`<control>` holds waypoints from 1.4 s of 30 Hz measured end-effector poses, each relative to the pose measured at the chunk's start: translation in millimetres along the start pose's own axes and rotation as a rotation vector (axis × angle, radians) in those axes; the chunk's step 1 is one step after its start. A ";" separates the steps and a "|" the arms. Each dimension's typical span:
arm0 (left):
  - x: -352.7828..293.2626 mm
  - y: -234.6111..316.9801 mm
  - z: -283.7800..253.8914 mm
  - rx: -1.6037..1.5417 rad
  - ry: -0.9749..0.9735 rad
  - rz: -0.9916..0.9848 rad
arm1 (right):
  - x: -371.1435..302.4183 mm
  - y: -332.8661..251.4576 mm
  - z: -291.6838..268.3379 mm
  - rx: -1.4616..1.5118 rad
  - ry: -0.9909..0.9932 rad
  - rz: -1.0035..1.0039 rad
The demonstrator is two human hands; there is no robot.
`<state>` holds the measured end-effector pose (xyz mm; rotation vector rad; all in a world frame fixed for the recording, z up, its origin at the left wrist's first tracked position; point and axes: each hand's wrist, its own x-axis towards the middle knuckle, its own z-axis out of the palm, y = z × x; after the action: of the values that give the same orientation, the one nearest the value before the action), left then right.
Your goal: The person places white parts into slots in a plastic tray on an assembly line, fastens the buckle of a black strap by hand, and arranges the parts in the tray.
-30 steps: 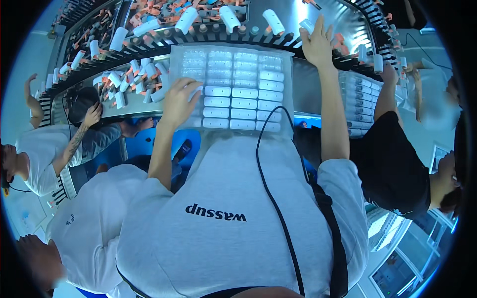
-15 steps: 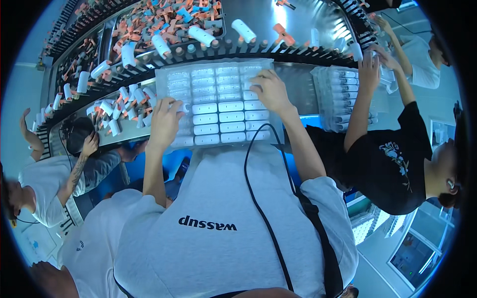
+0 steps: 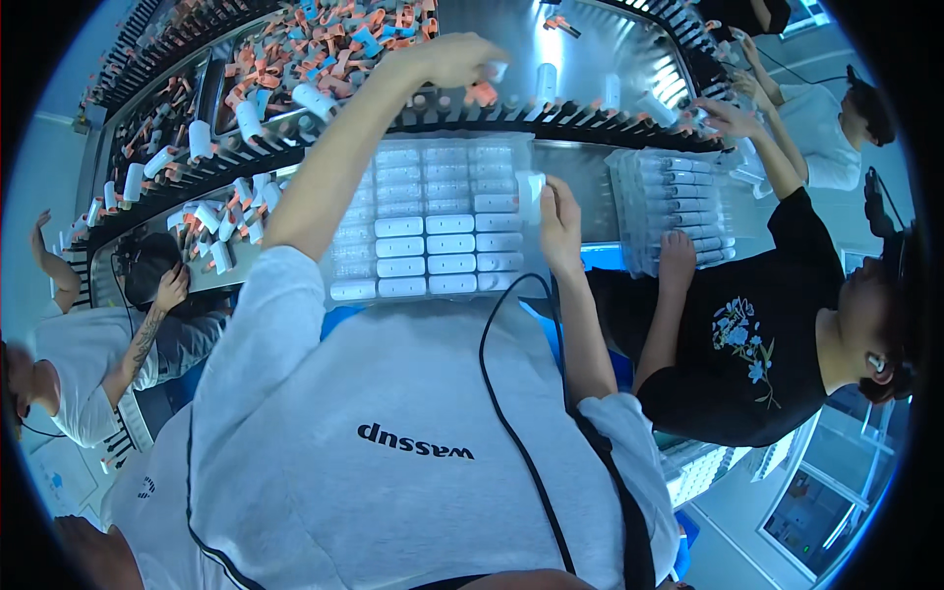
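One metal counter [image 3: 590,192] runs across the upper part of the frame, bordered by a black-toothed conveyor [image 3: 595,126]; at the centre of the frame lies a clear tray [image 3: 528,157]. White oblong pieces [image 3: 450,243] sit in its lower rows, while the upper cells look translucent. The left hand [image 3: 467,61] reaches to the upper centre, fingertips at a small white part [image 3: 498,72] just above an orange clip [image 3: 480,94]; how tightly that grip is closed I cannot tell. The right hand [image 3: 560,224], at the tray's right edge, has a narrow grip, pinching a loose white piece [image 3: 532,187].

Good handling here, I judge, means keeping the left forearm lifted off the tray and holding the loose white piece by its sides, clear of the rim.

Compared with half a second earlier, the left hand has gone from the tray's left edge to the conveyor, the right hand is beside the tray instead of over its upper right cells, and parts on the conveyor lie further left.
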<state>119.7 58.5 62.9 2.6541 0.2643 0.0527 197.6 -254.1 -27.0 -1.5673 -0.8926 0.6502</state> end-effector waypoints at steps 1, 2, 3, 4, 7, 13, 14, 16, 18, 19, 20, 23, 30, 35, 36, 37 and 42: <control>-2.3 9.9 -4.1 -0.109 -0.089 -0.032 | -9.4 2.1 -11.9 -0.029 0.027 0.013; -8.0 15.3 -9.1 -0.211 -0.180 -0.068 | -15.0 1.0 -19.7 0.032 0.068 0.041; -12.3 8.6 -8.0 -0.210 -0.170 -0.033 | -21.1 -2.2 -24.2 0.092 0.104 0.075; -18.4 -0.1 -8.7 -0.263 -0.263 -0.123 | -24.2 -6.9 -29.4 0.051 0.140 0.084; -45.5 -55.7 5.2 -0.325 -0.198 0.046 | -20.7 9.2 -36.8 0.134 0.157 0.139; -99.7 -33.3 52.8 0.284 0.377 -0.076 | -10.0 -0.7 -32.3 0.193 0.175 0.178; -107.8 -26.6 57.2 0.339 0.412 -0.122 | -6.5 -2.2 -32.3 0.192 0.176 0.173; -115.0 -26.4 59.1 0.389 0.452 -0.152 | 2.2 -4.4 -32.7 0.481 0.133 0.331; -122.4 -19.3 57.7 0.390 0.469 -0.370 | 8.1 -3.1 -32.7 0.518 0.068 0.347; -126.7 -17.3 53.2 0.301 0.392 -0.484 | 10.0 -3.0 -31.9 0.556 0.006 0.369; -137.5 -22.0 54.0 0.363 0.497 -0.433 | 11.0 -4.4 -28.8 0.520 -0.015 0.373; -158.1 -0.3 45.7 0.560 0.733 -0.399 | 17.3 0.7 -34.0 0.463 0.051 0.272; -223.2 61.8 144.0 -0.135 0.900 -0.554 | 73.7 6.6 -98.3 -0.002 0.574 -0.069; -235.0 88.3 170.9 -0.246 0.742 -0.547 | 134.7 -48.1 -97.1 -0.716 0.565 -0.316; -234.3 91.9 170.5 -0.247 0.744 -0.550 | 148.9 -43.2 -97.6 -0.933 0.600 -0.418; -232.0 93.7 168.8 -0.264 0.720 -0.487 | 160.0 -40.0 -97.9 -0.932 0.590 -0.424; -241.6 102.1 160.2 -0.237 0.686 -0.405 | 178.0 -18.2 -79.3 -1.146 0.209 -0.012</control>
<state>-85.9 -149.8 -30.9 2.2120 0.9422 0.8093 357.2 -149.9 17.5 -2.5606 -1.1892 -0.1249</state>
